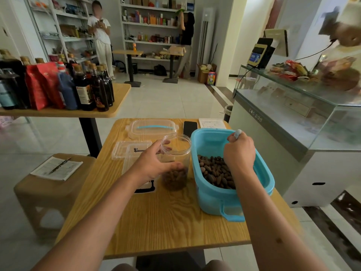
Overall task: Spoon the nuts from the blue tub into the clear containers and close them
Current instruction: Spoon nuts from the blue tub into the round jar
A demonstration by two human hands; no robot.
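A blue tub (203, 141) holding dark brown nuts (214, 171) stands on the right of the wooden table (166, 222). My right hand (239, 151) is inside the tub, gripping a pale blue spoon handle (238, 133); the spoon's bowl is hidden among the nuts. Left of the tub stands a clear round jar (178, 151), upright, lidless, with nuts in its lower part. My left hand (154, 161) holds the jar from the left, fingers curled round its wall.
A clear lid with a blue handle (152, 128) lies at the table's far side, another clear lid or container (129, 151) under my left wrist. A black phone (190, 128) and paper (212, 123) lie behind the tub. A stool (35, 190) stands left, a glass counter (293, 122) right.
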